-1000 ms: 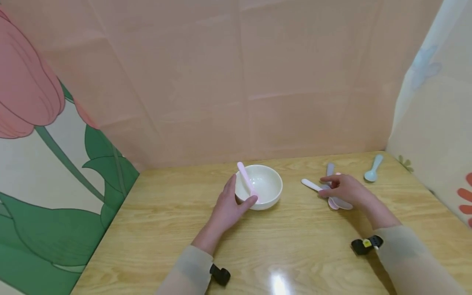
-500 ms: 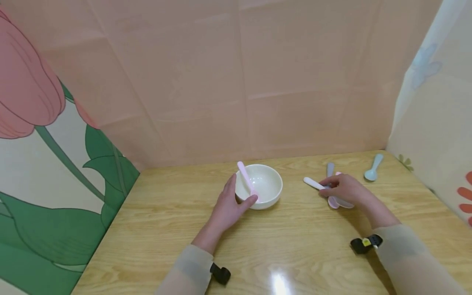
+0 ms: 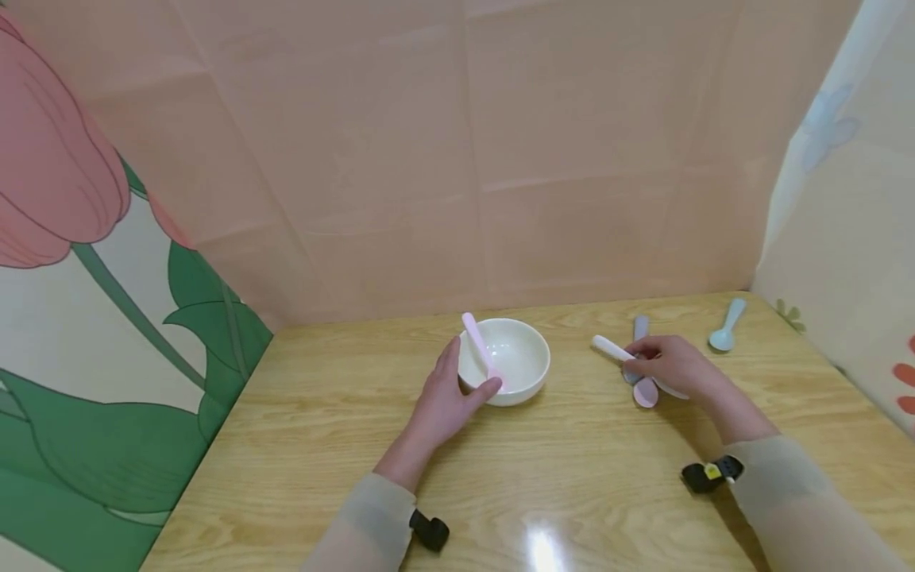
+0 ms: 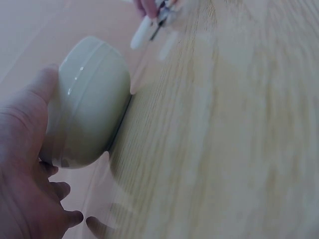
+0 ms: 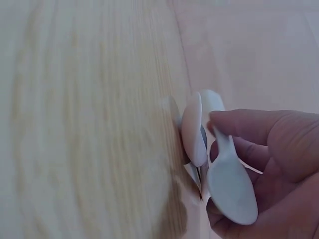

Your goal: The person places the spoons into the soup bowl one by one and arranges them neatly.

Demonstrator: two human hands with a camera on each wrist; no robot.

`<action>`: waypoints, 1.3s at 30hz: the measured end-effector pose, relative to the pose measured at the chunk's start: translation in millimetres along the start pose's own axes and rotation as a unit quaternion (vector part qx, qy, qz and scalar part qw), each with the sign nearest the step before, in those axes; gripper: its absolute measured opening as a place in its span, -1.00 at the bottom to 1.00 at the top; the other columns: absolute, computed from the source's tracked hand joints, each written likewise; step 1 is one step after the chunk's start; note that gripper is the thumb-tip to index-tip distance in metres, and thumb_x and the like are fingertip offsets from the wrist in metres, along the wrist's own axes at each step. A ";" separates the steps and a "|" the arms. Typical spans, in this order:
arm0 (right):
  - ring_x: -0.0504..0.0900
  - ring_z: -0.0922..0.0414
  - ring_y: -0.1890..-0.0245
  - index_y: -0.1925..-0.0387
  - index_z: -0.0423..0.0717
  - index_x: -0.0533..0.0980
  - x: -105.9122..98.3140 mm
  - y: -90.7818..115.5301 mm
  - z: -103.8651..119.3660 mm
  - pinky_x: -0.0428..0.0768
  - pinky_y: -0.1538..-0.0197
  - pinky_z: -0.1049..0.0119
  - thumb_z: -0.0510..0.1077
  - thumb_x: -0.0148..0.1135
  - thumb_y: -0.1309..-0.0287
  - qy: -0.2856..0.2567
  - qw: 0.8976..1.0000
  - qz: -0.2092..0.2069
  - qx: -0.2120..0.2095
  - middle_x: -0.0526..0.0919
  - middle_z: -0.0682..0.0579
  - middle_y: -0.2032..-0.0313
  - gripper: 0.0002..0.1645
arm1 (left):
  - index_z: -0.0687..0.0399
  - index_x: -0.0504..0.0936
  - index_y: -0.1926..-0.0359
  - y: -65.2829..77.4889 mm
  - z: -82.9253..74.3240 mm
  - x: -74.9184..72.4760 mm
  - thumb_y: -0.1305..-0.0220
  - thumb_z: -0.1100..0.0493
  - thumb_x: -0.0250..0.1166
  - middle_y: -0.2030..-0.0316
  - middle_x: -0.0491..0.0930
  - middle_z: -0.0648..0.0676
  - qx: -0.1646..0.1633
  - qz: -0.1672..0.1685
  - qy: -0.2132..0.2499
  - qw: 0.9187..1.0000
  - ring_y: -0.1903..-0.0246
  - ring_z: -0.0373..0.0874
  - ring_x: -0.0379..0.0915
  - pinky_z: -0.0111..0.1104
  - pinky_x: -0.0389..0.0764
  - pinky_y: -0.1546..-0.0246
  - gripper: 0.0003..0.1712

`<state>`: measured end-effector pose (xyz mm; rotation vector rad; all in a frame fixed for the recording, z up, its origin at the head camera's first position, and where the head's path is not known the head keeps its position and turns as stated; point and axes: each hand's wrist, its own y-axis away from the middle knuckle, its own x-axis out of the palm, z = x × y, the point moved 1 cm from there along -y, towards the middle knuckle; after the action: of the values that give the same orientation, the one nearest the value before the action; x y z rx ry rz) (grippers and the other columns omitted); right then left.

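Note:
In the head view my left hand (image 3: 445, 405) is curled round the left side of a white bowl (image 3: 534, 380), thumb near the front rim. A pink spoon (image 3: 475, 340) leans inside that bowl, its handle over the back rim. My right hand (image 3: 675, 367) pinches a white spoon (image 3: 610, 347) by its handle between thumb and fingers. Seen from the right wrist, the white spoon (image 5: 232, 191) has its bowl end toward the palm. Beneath that hand lie a pale pink spoon (image 3: 646, 393) and a grey spoon (image 3: 640, 326), crossed and partly hidden.
A light blue spoon (image 3: 723, 338) lies farther right, near the table's back right corner. The wooden table (image 3: 557, 469) meets a peach cloth backdrop (image 3: 372, 199) behind. Flower-printed panels (image 3: 129, 445) stand at both sides.
My right fingers have closed on the white spoon's handle, and the spoon has shifted slightly right and up. The pink spoon beneath shows more. My left hand and the bowl stay put.

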<state>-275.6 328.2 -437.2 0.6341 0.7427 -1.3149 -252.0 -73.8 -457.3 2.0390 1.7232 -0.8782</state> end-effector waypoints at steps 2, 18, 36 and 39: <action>0.52 0.04 0.20 -0.14 -0.36 0.68 -0.5 0.1 1.5 0.46 0.12 0.19 -0.07 0.46 -0.48 -0.004 1.000 -0.005 0.003 0.66 -0.05 0.21 -0.56 | -0.04 -0.11 -0.83 0.7 -0.4 -0.2 -0.40 -0.52 0.38 -0.76 0.02 0.13 -0.004 0.001 0.001 1.000 -0.66 0.17 0.08 0.11 0.23 -0.59 0.33; 0.55 -0.03 0.10 -0.35 -0.33 0.54 -7.6 -1.0 24.2 0.56 0.18 0.27 0.05 0.33 -0.62 -0.090 0.996 -0.009 0.023 0.66 -0.15 0.01 -0.41 | -0.05 -0.12 -0.83 0.4 -1.2 0.0 -0.41 -0.52 0.36 -0.76 -0.01 0.12 -0.008 0.001 0.002 1.000 -0.67 0.18 0.04 0.14 0.22 -0.59 0.33; 0.51 -0.08 -0.01 -0.57 -0.21 0.40 -12.8 -21.1 79.0 0.54 0.02 0.12 0.31 0.13 -0.67 -0.123 0.992 -0.023 0.025 0.63 -0.18 -0.08 -0.17 | -0.04 -0.10 -0.83 0.3 0.6 0.7 -0.39 -0.53 0.37 -0.76 0.01 0.12 -0.008 -0.001 -0.005 1.000 -0.67 0.17 0.06 0.11 0.22 -0.60 0.33; 0.54 -0.02 0.05 -0.57 -0.21 0.41 -9.0 -26.8 86.7 0.55 0.02 0.14 0.26 0.17 -0.67 -0.146 0.989 -0.031 0.020 0.66 -0.13 -0.06 -0.21 | -0.04 -0.10 -0.82 0.5 0.8 0.0 -0.39 -0.53 0.37 -0.76 0.02 0.12 -0.005 0.000 -0.004 1.000 -0.66 0.17 0.07 0.11 0.22 -0.59 0.33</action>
<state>-292.4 262.5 -376.3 0.4392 0.5008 -1.4459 -251.7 -74.3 -458.0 2.0263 1.7203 -0.8734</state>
